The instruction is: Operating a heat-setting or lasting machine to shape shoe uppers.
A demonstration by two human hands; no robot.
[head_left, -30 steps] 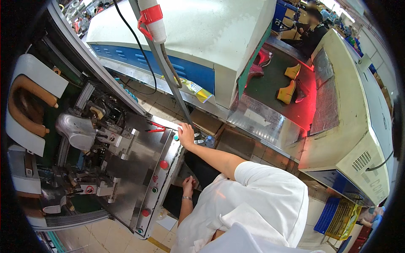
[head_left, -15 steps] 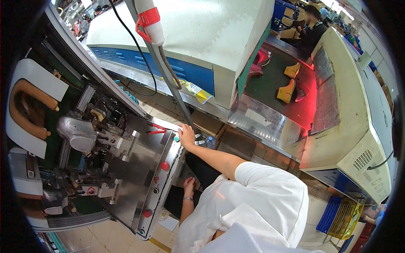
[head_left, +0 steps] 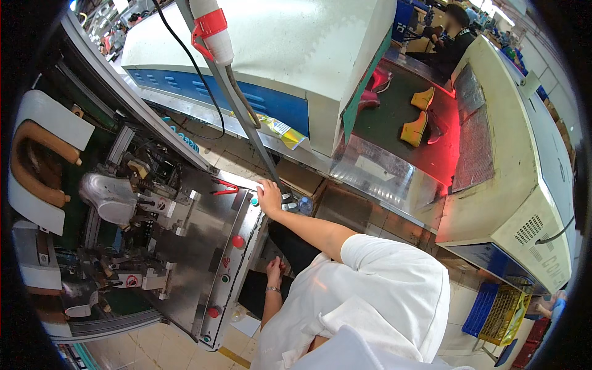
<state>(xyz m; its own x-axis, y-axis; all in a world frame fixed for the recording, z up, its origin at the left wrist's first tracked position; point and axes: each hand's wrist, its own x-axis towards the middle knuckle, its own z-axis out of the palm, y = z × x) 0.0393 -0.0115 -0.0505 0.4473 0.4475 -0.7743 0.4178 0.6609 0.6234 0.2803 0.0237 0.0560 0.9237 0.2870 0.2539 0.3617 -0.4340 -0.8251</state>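
Observation:
My right hand rests at the corner of a metal control panel, fingers stretched over its edge beside a green button. Whether a finger presses the button cannot be made out. My left hand hovers low by my dark-trousered lap, loosely curled, with nothing visible in it. Along the panel sit red buttons and another green button. A red-handled tool like pliers lies on the metal top near my right hand.
On the left stands a machine with a rounded metal form and a brown U-shaped pad. Beyond, yellow boots and red footwear sit on a red-lit conveyor. A slanted metal post rises near my right hand. A person sits far off.
The whole view has shifted slightly. My left hand has turned a little and its fingers have loosened. My right hand stays at the panel corner.

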